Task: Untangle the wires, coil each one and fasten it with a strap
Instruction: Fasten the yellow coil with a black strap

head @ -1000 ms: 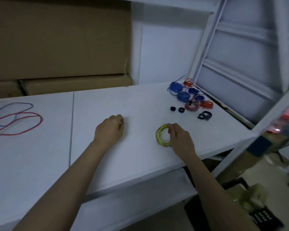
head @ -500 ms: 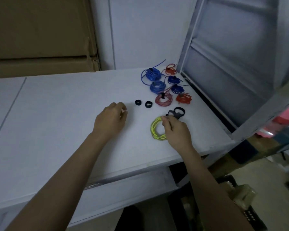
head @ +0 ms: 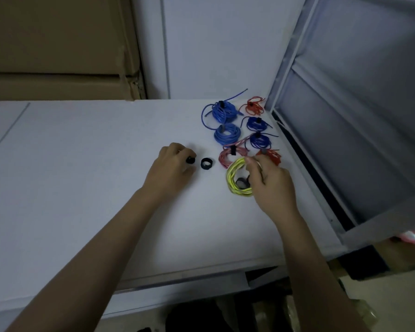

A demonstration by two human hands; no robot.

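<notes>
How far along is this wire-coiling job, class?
Done: seven coils, blue and red, lie strapped at the table's far right, such as the blue coil. In hand: the right hand holds the yellow-green coil, unstrapped; the left hand pinches a rolled black strap. Left: fastening it.

Dim bluish light washing everything, colours looking muted, soft blur smearing the lower frame, wide-angle bending straight lines at the edges
</notes>
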